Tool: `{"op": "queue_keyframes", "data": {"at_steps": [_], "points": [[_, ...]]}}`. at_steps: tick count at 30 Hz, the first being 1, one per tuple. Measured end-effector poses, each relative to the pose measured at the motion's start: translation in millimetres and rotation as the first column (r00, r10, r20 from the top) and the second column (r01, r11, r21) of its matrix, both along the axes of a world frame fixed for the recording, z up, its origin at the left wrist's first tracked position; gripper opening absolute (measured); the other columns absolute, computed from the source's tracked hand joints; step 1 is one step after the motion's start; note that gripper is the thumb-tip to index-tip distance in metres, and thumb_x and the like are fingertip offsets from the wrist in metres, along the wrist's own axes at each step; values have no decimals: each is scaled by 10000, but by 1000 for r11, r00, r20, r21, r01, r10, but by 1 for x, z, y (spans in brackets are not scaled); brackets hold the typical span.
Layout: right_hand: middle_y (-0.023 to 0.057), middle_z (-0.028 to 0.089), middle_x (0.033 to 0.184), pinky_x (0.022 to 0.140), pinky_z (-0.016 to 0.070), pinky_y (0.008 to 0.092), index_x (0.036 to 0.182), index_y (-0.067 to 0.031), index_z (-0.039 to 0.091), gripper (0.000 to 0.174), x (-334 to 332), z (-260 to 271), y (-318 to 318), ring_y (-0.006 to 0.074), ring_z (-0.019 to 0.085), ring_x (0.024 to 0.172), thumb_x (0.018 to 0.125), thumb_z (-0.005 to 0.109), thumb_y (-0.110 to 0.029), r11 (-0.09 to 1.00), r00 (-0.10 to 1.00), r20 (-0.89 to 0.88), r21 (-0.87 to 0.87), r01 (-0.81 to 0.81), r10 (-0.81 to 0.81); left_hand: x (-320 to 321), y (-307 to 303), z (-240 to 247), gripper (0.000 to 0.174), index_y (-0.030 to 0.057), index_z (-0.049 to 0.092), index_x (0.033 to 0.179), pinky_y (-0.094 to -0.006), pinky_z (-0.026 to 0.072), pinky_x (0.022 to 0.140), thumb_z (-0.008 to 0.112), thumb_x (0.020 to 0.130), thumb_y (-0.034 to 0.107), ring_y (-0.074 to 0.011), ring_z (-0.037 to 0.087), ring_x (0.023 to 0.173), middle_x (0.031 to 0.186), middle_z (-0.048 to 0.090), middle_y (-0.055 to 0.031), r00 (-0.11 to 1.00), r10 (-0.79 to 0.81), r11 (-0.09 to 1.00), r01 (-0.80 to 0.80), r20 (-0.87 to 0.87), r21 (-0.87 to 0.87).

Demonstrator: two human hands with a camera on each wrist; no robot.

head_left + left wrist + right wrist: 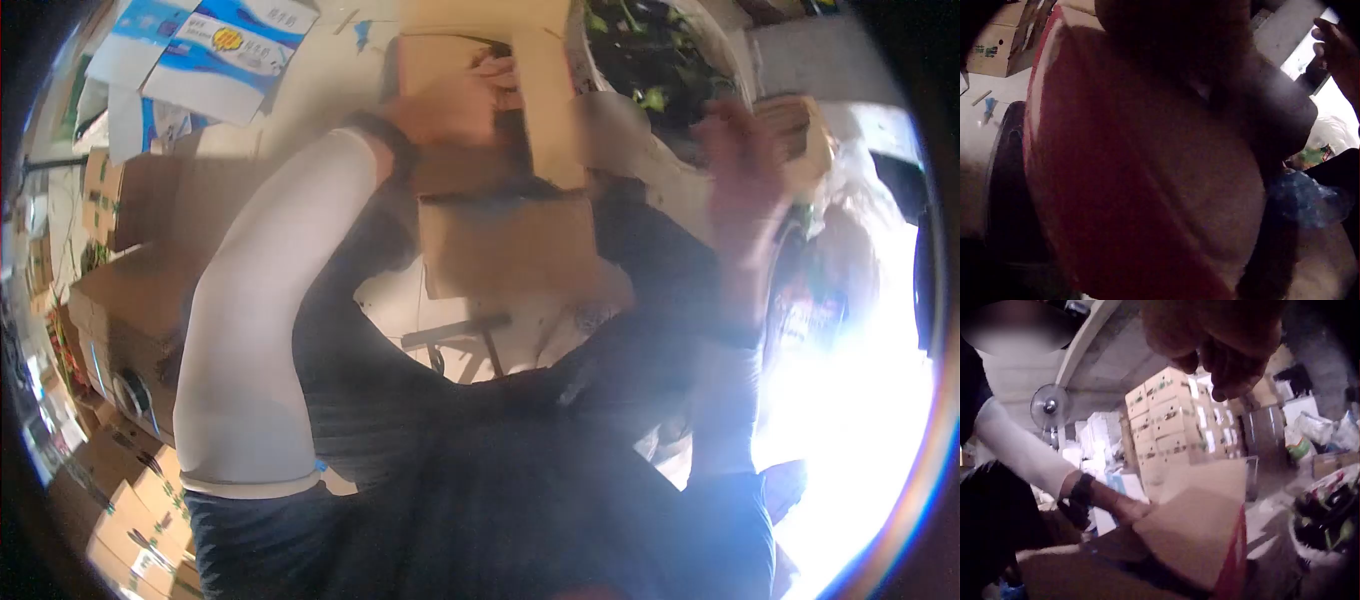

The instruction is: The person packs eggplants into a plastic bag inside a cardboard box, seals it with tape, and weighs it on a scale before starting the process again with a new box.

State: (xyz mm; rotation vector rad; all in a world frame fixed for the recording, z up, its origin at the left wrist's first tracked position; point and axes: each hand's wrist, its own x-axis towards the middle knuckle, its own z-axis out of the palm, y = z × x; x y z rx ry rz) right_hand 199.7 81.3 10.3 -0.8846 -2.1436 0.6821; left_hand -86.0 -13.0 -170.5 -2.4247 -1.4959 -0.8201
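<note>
Between the person's legs (665, 265), the open cardboard box (508, 245) looks stiff and probably light, best held by opposite sides. The hands are apart: left hand (450, 108) at its flap (1200, 519), grip unclear; right hand (742, 165) raised, loosely curled, empty.

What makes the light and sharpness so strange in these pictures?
Head view: glare washes out the lower right, the lens bends the edges, and the right hand is blurred; left wrist view: mostly dark, the cardboard box in deep shadow; right wrist view: dim, with a hazy oval at upper left hiding detail.
</note>
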Motion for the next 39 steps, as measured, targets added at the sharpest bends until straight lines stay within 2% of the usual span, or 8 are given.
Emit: {"op": "queue_keyframes", "data": {"at_steps": [3, 7, 11, 13, 19, 31, 35, 39], "points": [[61, 696, 936, 749, 521, 258, 1175, -26, 648, 253, 62, 51, -1, 127, 644, 813, 938, 615, -109, 957, 955, 65, 56, 285, -289, -3, 25, 3, 535, 82, 585, 1261, -441, 384, 1051, 595, 742, 211, -327, 566, 1166, 1200, 628, -184, 916, -95, 595, -261, -389, -761], [69, 681, 993, 783, 499, 262, 1222, -27, 616, 298, 230, 4, 0, 124, 621, 860, 973, 556, -178, 812, 835, 389, -283, 511, -390, -7, 25, 53, 511, 62, 537, 1312, -426, 468, 954, 603, 854, 280, -344, 617, 1076, 1163, 643, -206, 879, 239, 689, 146, 413, -710], [86, 644, 934, 699, 478, 341, 1090, -26, 631, 223, 316, -91, -102, 213, 595, 782, 944, 516, -148, 957, 631, 765, -70, 281, -129, 6, 19, 59, 630, 107, 470, 1397, -424, 301, 1116, 592, 879, 444, -313, 371, 1374, 1452, 434, -184, 957, 223, 660, -289, -186, -694], [240, 556, 1276, 969, 452, 405, 1298, 26, 509, 529, 350, -142, -145, 350, 553, 1175, 860, 657, -232, 443, 658, 752, -578, 685, -36, 14, 15, 67, 684, 118, 450, 1415, -460, 165, 1166, 599, 857, 486, -303, 205, 1452, 1532, 307, -177, 950, 144, 626, -305, -278, -718], [237, 488, 1360, 1057, 375, 439, 1398, -16, 398, 799, 358, -143, -247, 375, 439, 1291, 766, 764, -342, 712, 530, 847, -358, 604, -24, 41, -24, 105, 952, 96, 414, 1429, -513, 70, 1177, 812, 626, 416, -425, 121, 1447, 1528, 265, -235, 971, -43, 559, -171, -235, -811], [227, 222, 1545, 1147, 183, 550, 1497, -7, 203, 1188, 383, -145, -283, 376, 224, 1431, 646, 799, -582, 570, 546, 832, -494, 657, 92, 59, -36, 48, 576, 34, 520, 1310, -504, 232, 1141, 656, 801, 268, -410, 356, 1335, 1327, 495, -257, 820, -24, 801, -327, -573, -502], [248, 348, 1474, 1140, 270, 437, 1469, -1, 280, 1100, 445, -152, -271, 362, 334, 1380, 673, 784, -568, 501, 722, 650, -555, 664, -238, 16, -30, 76, 552, 4, 524, 1316, -420, 271, 1117, 641, 836, 252, -353, 412, 1311, 1333, 530, -221, 960, 262, 557, -62, 104, -829], [266, 458, 1378, 1065, 382, 401, 1394, 23, 394, 964, 482, -111, -283, 347, 463, 1287, 694, 792, -505, 315, 281, 884, -163, 935, -375, 40, -23, 155, 318, -55, 631, 1124, -332, 464, 880, 628, 892, 163, -203, 617, 967, 1107, 664, -119, 912, 406, 447, -250, -54, -859]]}}
